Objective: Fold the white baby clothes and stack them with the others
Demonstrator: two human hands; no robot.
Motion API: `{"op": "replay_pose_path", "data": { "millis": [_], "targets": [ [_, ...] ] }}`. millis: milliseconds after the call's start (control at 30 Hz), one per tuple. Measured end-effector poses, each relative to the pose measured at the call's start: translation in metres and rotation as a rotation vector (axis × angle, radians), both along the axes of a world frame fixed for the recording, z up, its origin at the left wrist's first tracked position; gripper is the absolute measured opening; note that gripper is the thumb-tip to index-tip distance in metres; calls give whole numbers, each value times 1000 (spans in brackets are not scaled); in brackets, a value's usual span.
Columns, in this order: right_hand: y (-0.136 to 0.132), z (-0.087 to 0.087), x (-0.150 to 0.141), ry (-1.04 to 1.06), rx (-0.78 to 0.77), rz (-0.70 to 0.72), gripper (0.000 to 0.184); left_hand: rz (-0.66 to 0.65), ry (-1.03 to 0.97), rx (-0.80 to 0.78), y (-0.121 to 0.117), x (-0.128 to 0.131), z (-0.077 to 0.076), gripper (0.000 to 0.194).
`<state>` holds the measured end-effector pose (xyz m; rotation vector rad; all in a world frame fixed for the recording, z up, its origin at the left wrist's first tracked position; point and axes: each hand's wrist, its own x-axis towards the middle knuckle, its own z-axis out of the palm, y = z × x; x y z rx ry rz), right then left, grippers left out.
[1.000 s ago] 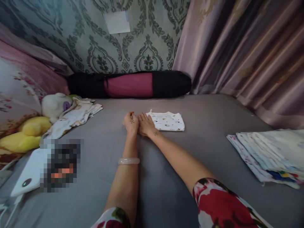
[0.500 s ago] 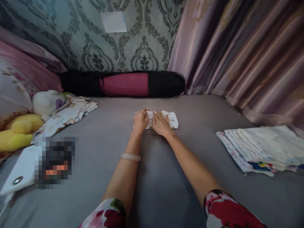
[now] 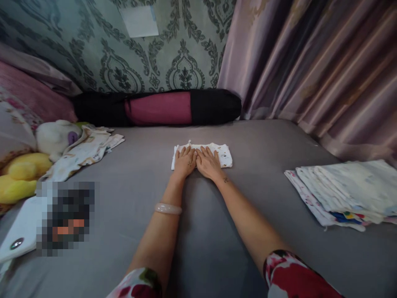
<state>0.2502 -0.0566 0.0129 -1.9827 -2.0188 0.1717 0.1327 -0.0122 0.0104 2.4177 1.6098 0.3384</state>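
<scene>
A small white printed cloth (image 3: 226, 156), folded into a flat rectangle, lies on the grey bed sheet (image 3: 136, 198) straight ahead of me. My left hand (image 3: 185, 161) rests flat on its left part, fingers stretched out. Beside it, my right hand (image 3: 208, 162) presses flat on the middle, fingers spread. The two hands touch or nearly touch at the thumbs. Part of the cloth is hidden under them. Neither hand grips anything.
To the right lies a stack of folded cloths (image 3: 347, 188). On the left are a printed garment (image 3: 83, 151), a white plush toy (image 3: 54, 136), a yellow plush toy (image 3: 21, 176) and a white device (image 3: 23, 231), partly blurred out. A black and maroon bolster-shaped bag (image 3: 158, 108) lies along the wall.
My left hand has gone from curled fingers at the cloth's left part to lying flat on it. The right hand stays flat. The view has shifted slightly.
</scene>
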Motion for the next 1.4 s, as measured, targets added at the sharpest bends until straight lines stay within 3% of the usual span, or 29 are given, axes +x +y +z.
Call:
{"op": "replay_pose_path", "data": {
  "millis": [233,533,700,867,1100,1400],
  "targets": [
    [1,5,14,-7,54,-117,53,-12,-98,109,1,-1,6,47],
    [0,-9,24,-60,12,-161,54,-44,-15,118,8,-3,-16,49],
    [1,-3,25,-55,-12,-154,55,-41,7,110,8,-3,-10,49],
    [2,1,37,-76,56,-238,59,-23,-35,268,9,-8,-5,50],
    [2,-11,47,-124,-1,-295,62,66,113,91,10,-11,-12,59],
    [3,-9,48,-101,8,-290,58,57,113,87,8,-10,-13,61]
  ]
}}
